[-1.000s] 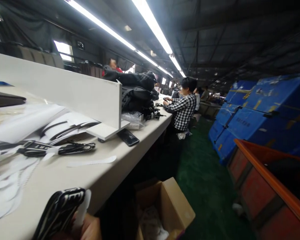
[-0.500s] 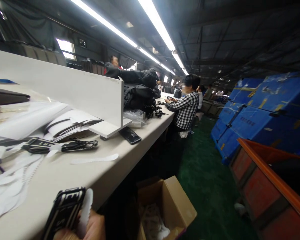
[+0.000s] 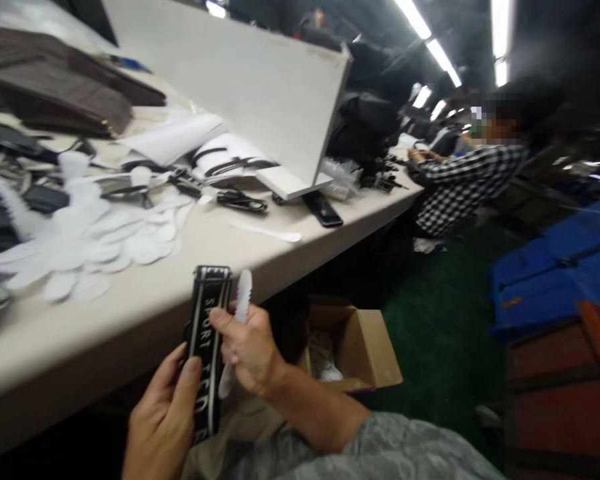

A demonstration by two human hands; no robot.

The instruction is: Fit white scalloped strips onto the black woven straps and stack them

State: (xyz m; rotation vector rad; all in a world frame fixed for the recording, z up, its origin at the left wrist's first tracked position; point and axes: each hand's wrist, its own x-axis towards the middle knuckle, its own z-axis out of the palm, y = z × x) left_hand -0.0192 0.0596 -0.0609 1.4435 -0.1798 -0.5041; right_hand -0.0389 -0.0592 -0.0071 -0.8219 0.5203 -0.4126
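Note:
A folded black strap (image 3: 206,333) with white lettering stands roughly upright in front of me, just off the table edge. My left hand (image 3: 161,408) grips its lower part, thumb across the front and fingers behind. On the upper right side, my right hand (image 3: 250,350) is closed with its thumb on the strap. A white strip with a toothed edge (image 3: 243,297) is held in that same hand, its lower end showing below the fingers. More such white strips (image 3: 100,243) lie in a spread pile on the table, and a single strip (image 3: 267,231) lies nearer the edge.
The pale table (image 3: 180,293) carries brown fabric cases (image 3: 60,93), black straps (image 3: 240,199), a phone (image 3: 323,209) and a white divider (image 3: 260,93). Below stands an open carton (image 3: 357,347). A co-worker in a checked shirt (image 3: 455,187) and blue stacked bundles (image 3: 575,240) are to the right.
My view has swung left and downward. Both hands are now in sight at the strap, which has come up and to the right in the picture; only part of one hand showed before.

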